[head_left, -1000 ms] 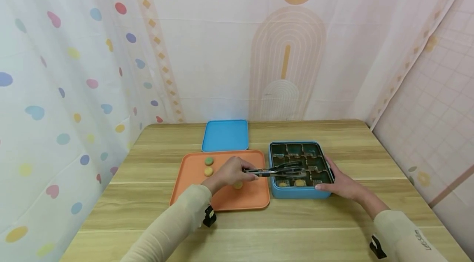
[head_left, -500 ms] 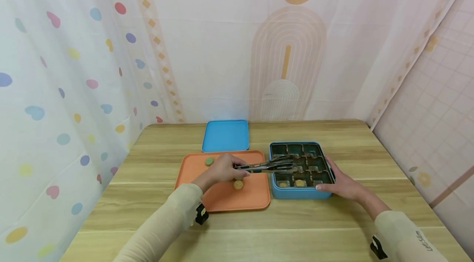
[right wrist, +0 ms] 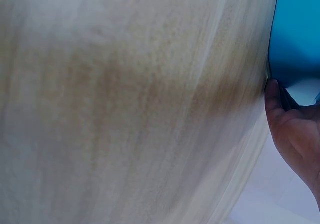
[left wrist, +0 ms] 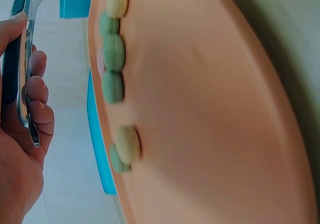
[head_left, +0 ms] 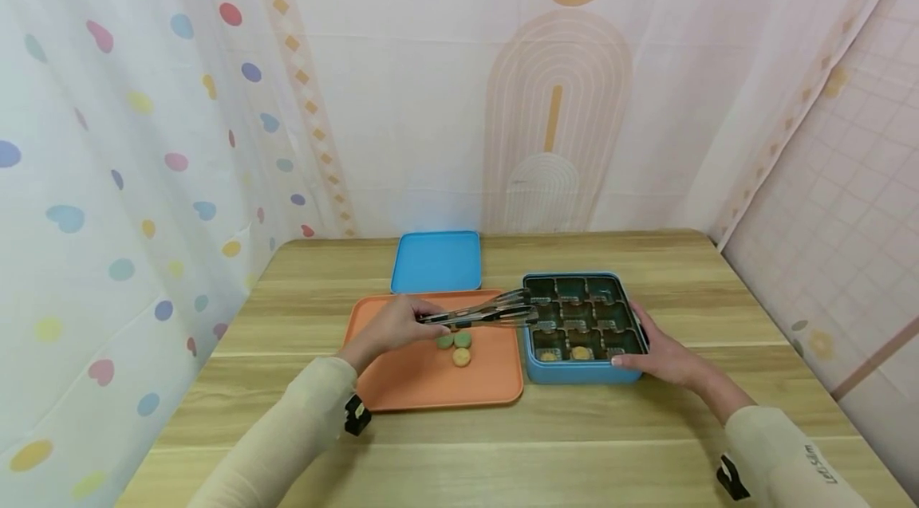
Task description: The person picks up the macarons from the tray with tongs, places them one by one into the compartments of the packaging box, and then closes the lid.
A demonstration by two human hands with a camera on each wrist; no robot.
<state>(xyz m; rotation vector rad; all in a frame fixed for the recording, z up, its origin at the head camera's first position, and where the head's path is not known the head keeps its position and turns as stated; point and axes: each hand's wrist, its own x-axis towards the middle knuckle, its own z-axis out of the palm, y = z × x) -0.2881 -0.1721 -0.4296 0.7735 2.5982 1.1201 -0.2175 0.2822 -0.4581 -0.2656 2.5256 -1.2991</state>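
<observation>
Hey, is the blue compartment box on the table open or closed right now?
Open. The blue box shows its bare compartments, and its blue lid lies flat on the table behind the orange tray.

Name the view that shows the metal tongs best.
The head view: the tongs show whole, gripped by the left hand, tips over the orange tray's edge near the blue box. The left wrist view catches only the handles in the fingers; the right wrist view shows none.

Illegible print on right sleeve (head_left: 821, 466)
</observation>
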